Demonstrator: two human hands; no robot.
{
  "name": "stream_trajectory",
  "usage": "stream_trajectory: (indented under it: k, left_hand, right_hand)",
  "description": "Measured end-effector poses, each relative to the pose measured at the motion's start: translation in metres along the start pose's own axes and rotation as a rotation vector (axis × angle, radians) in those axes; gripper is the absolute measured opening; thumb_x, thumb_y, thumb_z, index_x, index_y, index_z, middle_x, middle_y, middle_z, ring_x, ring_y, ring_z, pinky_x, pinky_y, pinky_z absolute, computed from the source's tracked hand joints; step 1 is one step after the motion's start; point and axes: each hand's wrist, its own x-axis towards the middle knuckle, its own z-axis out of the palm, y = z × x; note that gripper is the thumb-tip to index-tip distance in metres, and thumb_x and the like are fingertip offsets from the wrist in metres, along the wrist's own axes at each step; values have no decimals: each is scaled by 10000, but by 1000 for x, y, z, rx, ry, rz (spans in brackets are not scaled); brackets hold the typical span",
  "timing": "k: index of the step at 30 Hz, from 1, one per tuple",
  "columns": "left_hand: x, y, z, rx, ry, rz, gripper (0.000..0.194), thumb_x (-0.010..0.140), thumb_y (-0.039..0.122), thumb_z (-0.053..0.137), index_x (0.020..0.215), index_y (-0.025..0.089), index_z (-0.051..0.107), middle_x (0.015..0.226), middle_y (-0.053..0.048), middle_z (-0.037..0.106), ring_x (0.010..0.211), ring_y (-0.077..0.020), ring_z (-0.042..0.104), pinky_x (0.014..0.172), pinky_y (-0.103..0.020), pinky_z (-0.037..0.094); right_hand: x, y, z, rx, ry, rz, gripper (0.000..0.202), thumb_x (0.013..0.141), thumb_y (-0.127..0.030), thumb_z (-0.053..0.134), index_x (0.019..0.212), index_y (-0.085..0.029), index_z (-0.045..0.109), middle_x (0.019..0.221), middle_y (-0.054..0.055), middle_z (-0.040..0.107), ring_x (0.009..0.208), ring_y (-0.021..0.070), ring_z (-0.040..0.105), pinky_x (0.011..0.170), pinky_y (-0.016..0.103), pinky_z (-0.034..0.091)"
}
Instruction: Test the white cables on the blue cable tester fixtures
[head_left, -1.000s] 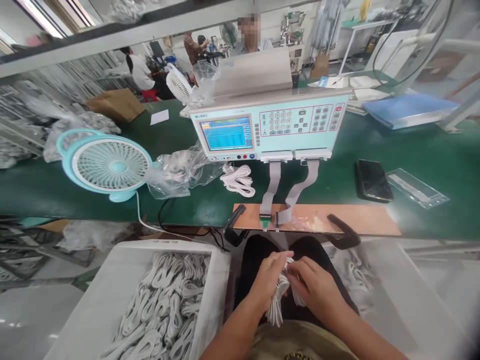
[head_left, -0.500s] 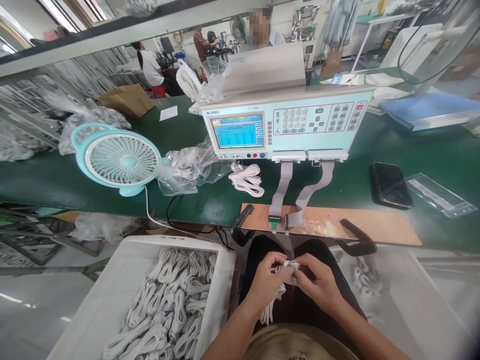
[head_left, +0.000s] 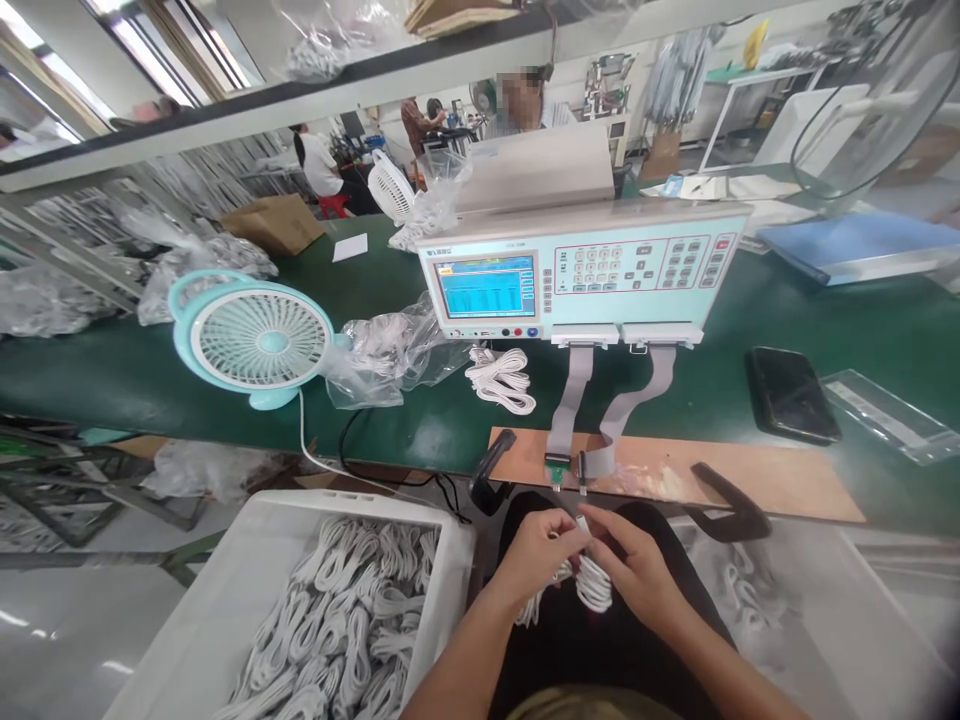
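Note:
Above my lap, my left hand [head_left: 541,552] and my right hand [head_left: 628,556] meet with bent fingers around a coiled white cable [head_left: 594,585]. A pale cable end [head_left: 583,524] sticks up between the fingertips, pinched from both sides. More white cable strands [head_left: 529,608] hang beneath my left palm, partly hidden by it. Just beyond the hands, a green connector board [head_left: 556,468] and a black plug [head_left: 583,468] end two grey ribbon cables [head_left: 571,400]. These run down from a light blue tester [head_left: 637,270] with a lit screen.
Left of my legs stands a white bin [head_left: 225,560] of coiled cables. Two black clamps [head_left: 491,470] hold a wooden strip [head_left: 787,475] at the table edge. A blue fan [head_left: 259,340], a bundled cable [head_left: 501,380] and a phone [head_left: 793,393] lie about the green table.
The view has tilted up a little. The cable coil now hangs lower between my hands, and a cable end points upward from my fingertips.

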Motion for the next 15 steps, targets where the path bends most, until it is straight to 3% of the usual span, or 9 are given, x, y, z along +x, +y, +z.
stream_trajectory:
  k: [4, 8, 11, 15]
  left_hand:
    - [5, -4, 5, -34, 119, 64, 270, 741, 407, 632, 678, 147, 598, 551, 21, 526, 450, -81, 449, 392, -188, 370]
    - [4, -13, 15, -86, 266, 87, 238, 748, 366, 617, 715, 131, 627, 592, 1, 562, 518, -94, 486, 457, -194, 402]
    - [3, -16, 18, -107, 276, 73, 228, 740, 353, 618, 714, 127, 627, 594, 1, 561, 511, -92, 470, 462, -200, 398]
    - [4, -18, 14, -87, 278, 108, 244, 753, 369, 621, 713, 128, 622, 604, 1, 556, 523, -96, 474, 485, -206, 402]
  right_hand:
    - [2, 7, 4, 103, 61, 76, 278, 879, -355, 598, 1094, -208, 694, 995, 60, 704, 899, 207, 644, 818, 294, 509]
    - [6, 6, 8, 269, 132, 240, 283, 835, -470, 653, 828, -189, 689, 769, 33, 670, 713, 186, 597, 673, 277, 484]
    - [12, 2, 12, 355, 140, 332, 364, 779, -535, 699, 744, -174, 662, 674, 12, 621, 624, 157, 533, 596, 260, 440]
    - [17, -2, 15, 403, 126, 333, 403, 741, -559, 728, 735, -160, 668, 676, 20, 622, 632, 156, 516, 604, 264, 425]
